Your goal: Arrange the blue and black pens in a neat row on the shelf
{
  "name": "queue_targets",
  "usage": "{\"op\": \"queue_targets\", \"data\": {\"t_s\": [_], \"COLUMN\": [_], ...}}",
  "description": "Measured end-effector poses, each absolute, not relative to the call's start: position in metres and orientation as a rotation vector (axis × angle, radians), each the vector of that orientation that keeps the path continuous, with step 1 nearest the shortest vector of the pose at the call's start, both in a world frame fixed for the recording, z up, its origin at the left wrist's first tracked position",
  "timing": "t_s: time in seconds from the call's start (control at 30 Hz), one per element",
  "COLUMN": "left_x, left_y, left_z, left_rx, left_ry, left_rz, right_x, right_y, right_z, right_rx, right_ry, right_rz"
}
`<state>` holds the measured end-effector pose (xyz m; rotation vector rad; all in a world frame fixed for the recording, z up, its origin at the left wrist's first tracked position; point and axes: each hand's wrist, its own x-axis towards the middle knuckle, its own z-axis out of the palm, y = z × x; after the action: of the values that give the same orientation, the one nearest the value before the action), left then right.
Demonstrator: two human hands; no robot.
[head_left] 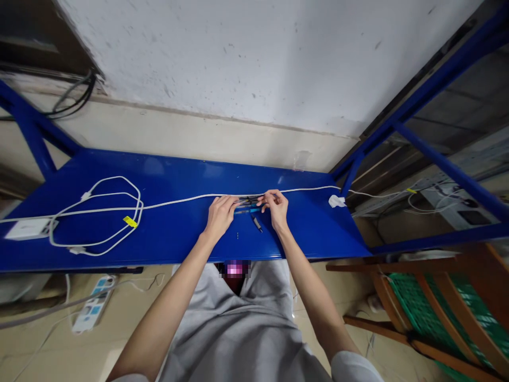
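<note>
Several slim pens point(247, 211), dark and blue, lie side by side across the blue tabletop point(175, 175) between my hands. My left hand point(221, 216) is closed over their left ends, its fingers pressed together. At their right ends my right hand point(277, 209) has its fingers curled and the thumb close to the forefinger; what they pinch is too small to make out. Just below the pens, a short dark pen part point(256, 223) with a lighter section lies slanted. Nearer the table's front edge is a tiny piece point(237, 235).
A white cable point(178, 201) runs along the table, with a coiled cable point(137, 196) and white adapter point(27, 228) at left. Crumpled white tissue point(337, 201) lies at right. Blue frame bars point(437, 143) rise beside a wooden chair point(427, 302). A power strip point(94, 305) is on the floor.
</note>
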<state>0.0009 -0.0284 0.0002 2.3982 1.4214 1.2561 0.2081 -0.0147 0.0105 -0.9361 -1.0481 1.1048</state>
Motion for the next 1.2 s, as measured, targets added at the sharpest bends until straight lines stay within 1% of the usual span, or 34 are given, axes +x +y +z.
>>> {"op": "queue_targets", "data": {"t_s": [0.13,0.27,0.43,0.6,0.7,0.87,1.03,1.13,1.2], "left_x": [0.001,0.002,0.003,0.003,0.004,0.004,0.002,0.002,0.002], "left_y": [-0.029,-0.028,-0.029,-0.031,-0.032,-0.031,-0.03,-0.031,-0.032], "left_z": [-0.001,-0.001,0.0,0.002,0.002,0.001,0.001,0.001,0.002], "left_rx": [2.454,2.373,2.397,2.403,2.401,2.35,2.368,2.424,2.446], "left_ry": [1.389,1.365,1.292,1.319,1.317,1.29,1.226,1.222,1.223], "left_rz": [1.224,1.232,1.156,1.169,1.154,1.189,1.263,1.247,1.237], "right_x": [0.209,0.209,0.206,0.209,0.21,0.205,0.201,0.2,0.2], "right_y": [-0.015,-0.016,-0.018,-0.017,-0.017,-0.021,-0.029,-0.03,-0.03], "right_z": [0.011,0.011,0.012,0.014,0.014,0.011,0.006,0.006,0.007], "right_rx": [-0.953,-0.944,-0.958,-0.968,-0.964,-0.992,-1.054,-1.088,-1.103], "right_ry": [-1.036,-1.024,-1.064,-0.981,-1.0,-1.168,-1.527,-1.618,-1.627], "right_rz": [1.099,1.097,1.1,1.031,1.053,1.101,0.908,0.817,0.815]}}
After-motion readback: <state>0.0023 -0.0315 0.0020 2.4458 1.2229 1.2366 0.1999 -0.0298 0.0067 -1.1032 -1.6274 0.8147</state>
